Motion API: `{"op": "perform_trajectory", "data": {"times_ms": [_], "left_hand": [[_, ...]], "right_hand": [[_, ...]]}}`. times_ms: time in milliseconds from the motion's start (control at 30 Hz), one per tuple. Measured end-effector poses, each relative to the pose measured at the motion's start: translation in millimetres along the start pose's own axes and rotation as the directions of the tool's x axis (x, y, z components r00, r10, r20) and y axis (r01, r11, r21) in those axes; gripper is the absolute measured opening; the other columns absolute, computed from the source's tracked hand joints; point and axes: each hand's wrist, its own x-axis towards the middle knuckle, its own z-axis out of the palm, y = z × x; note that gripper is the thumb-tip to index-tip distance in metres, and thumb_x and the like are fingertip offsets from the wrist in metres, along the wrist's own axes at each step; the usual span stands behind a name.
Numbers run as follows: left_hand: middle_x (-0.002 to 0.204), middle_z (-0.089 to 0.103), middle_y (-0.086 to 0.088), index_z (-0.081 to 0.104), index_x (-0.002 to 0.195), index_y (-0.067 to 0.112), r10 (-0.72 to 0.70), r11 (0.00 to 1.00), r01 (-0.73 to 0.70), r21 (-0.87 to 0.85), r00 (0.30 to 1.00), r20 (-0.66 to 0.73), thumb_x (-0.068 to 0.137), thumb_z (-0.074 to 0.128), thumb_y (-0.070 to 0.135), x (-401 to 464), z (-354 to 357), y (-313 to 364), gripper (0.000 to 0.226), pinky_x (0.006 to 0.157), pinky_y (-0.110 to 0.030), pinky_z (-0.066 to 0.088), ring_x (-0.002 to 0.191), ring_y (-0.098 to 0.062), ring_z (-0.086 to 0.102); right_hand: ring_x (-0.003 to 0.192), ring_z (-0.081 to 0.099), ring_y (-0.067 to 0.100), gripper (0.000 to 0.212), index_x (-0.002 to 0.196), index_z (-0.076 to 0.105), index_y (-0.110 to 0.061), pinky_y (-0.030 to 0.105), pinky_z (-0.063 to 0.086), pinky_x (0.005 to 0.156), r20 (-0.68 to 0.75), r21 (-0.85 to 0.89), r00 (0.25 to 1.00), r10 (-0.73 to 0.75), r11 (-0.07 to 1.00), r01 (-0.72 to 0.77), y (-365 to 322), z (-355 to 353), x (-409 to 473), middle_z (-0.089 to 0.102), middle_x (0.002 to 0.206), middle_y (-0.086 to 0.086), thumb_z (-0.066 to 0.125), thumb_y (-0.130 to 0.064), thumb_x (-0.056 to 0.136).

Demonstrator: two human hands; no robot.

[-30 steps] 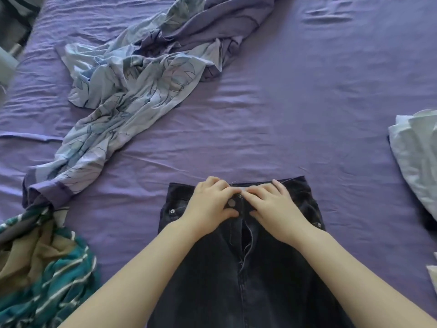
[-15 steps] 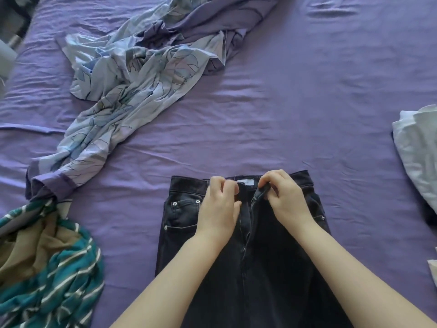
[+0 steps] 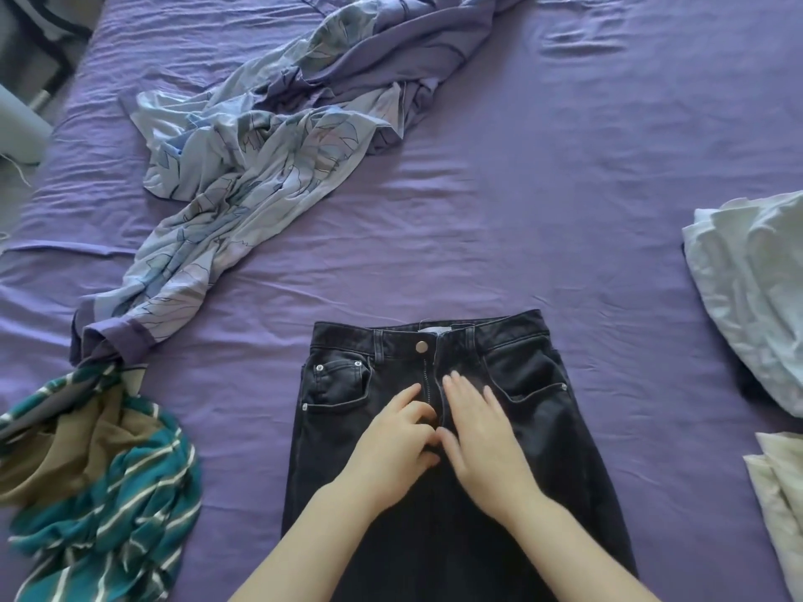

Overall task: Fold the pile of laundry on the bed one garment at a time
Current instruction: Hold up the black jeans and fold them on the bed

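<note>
Near-centre on the purple bed sheet (image 3: 543,219), black denim jeans (image 3: 339,384) lie flat, waist far, fly undone. Left hand (image 3: 393,449) w/ curled fingers pinches at the zip; right hand (image 3: 482,436) presses flat, fingers straight. Step: closing fly, prob. Next: pull zip up, then fold legs together.

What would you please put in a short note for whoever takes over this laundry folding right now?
Left hand: fingers curled at the open fly of the black jeans, seemingly on the zip.
Right hand: flat, pressing beside the fly.
Jeans lie face up on the purple bed, button undone, not folded.
Still loose: floral garment, teal striped garment.
Pale folded-looking clothes lie at the right.
</note>
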Motion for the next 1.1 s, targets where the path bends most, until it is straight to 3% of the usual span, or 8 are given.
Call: {"op": "perform_trajectory", "data": {"times_ms": [100, 200, 300, 433, 533, 700, 900, 1100], "left_hand": [[0.137, 0.048, 0.006, 0.07, 0.112, 0.021, 0.007, 1.0, -0.007, 0.011, 1.0, 0.022, 0.094, 0.055, 0.028, 1.5, -1.1, -4.1, 0.025, 0.113, -0.014, 0.002, 0.146, -0.017, 0.008], [0.137, 0.048, 0.009, 0.07, 0.112, 0.024, 0.045, 0.998, -0.046, 0.052, 0.998, 0.033, 0.095, 0.055, 0.025, 1.1, -2.8, -8.4, 0.023, 0.115, -0.021, 0.015, 0.146, -0.017, 0.009], [0.134, 0.051, 0.009, 0.071, 0.11, 0.024, 0.061, 0.994, -0.062, 0.094, 0.998, 0.01, 0.095, 0.054, 0.026, 1.1, 0.7, -7.3, 0.023, 0.112, -0.018, 0.012, 0.145, -0.019, 0.012], [0.117, 0.064, 0.001, 0.077, 0.093, 0.019, 0.082, 0.986, -0.071, 0.148, 0.995, -0.065, 0.087, 0.065, 0.021, 0.1, -1.5, -0.1, 0.013, 0.109, -0.023, 0.021, 0.136, -0.034, 0.035], [0.086, 0.07, 0.001, 0.076, 0.067, 0.019, 0.167, 0.964, -0.126, 0.233, 0.972, -0.163, 0.064, 0.084, 0.011, 2.4, -2.6, 6.1, 0.012, 0.098, -0.033, 0.042, 0.099, -0.032, 0.066], [0.086, 0.07, -0.001, 0.074, 0.066, 0.016, 0.119, 0.977, -0.083, 0.195, 0.977, -0.177, 0.062, 0.084, 0.007, 4.3, 2.0, 5.8, 0.014, 0.089, -0.04, 0.052, 0.102, -0.04, 0.064], [0.083, 0.07, 0.0, 0.073, 0.064, 0.015, 0.058, 0.988, -0.024, 0.151, 0.973, -0.225, 0.061, 0.085, 0.006, 8.4, 0.4, 8.2, 0.015, 0.071, -0.044, 0.057, 0.098, -0.037, 0.065], [0.1, 0.061, -0.006, 0.071, 0.076, 0.008, -0.098, 0.995, 0.104, -0.004, 0.931, -0.353, 0.079, 0.073, 0.008, 20.0, -1.8, 2.2, 0.003, 0.064, -0.04, 0.052, 0.078, -0.025, 0.062]], "right_hand": [[0.142, 0.024, 0.019, 0.062, 0.145, 0.033, -0.005, 0.036, 0.005, 0.116, -0.071, 0.004, 0.994, 0.081, 0.997, -0.081, -9.1, 18.2, -30.7, 0.029, 0.152, 0.004, 0.051, -0.031, 0.091], [0.143, 0.021, 0.024, 0.07, 0.144, 0.034, -0.006, 0.04, 0.008, 0.113, -0.044, -0.111, 0.988, 0.151, 0.982, -0.155, -13.6, 34.7, -52.9, 0.029, 0.152, 0.009, 0.04, -0.05, 0.089], [0.14, 0.028, 0.027, 0.074, 0.14, 0.043, -0.005, 0.043, 0.012, 0.111, -0.072, -0.142, 0.976, 0.205, 0.967, -0.213, -19.3, 39.4, -57.8, 0.035, 0.149, 0.013, 0.036, -0.056, 0.086], [0.133, 0.042, 0.029, 0.055, 0.121, 0.06, -0.001, 0.044, 0.018, 0.112, -0.232, 0.006, 0.942, 0.241, 0.969, -0.247, -25.4, 42.1, -50.2, 0.05, 0.138, 0.016, 0.048, -0.042, 0.087], [0.128, 0.048, 0.03, 0.027, 0.102, 0.064, -0.002, 0.054, 0.033, 0.108, -0.355, 0.128, 0.89, 0.285, 0.958, -0.255, -28.2, 44.5, -45.6, 0.056, 0.131, 0.017, 0.064, -0.02, 0.081], [0.128, 0.047, 0.031, 0.037, 0.099, 0.064, -0.005, 0.055, 0.034, 0.106, -0.319, 0.07, 0.907, 0.276, 0.961, -0.268, -26.2, 48.8, -45.6, 0.055, 0.132, 0.018, 0.079, -0.026, 0.074], [0.135, 0.039, 0.026, 0.044, 0.105, 0.062, -0.009, 0.048, 0.023, 0.113, -0.314, 0.116, 0.916, 0.25, 0.967, -0.225, -20.4, 54.7, -49.1, 0.049, 0.14, 0.014, 0.045, -0.047, 0.088], [0.143, 0.023, 0.024, 0.045, 0.123, 0.047, -0.017, 0.046, 0.009, 0.116, -0.306, 0.138, 0.941, 0.143, 0.985, -0.104, -8.5, 65.8, -54.0, 0.036, 0.148, 0.012, 0.046, -0.046, 0.089]]}}
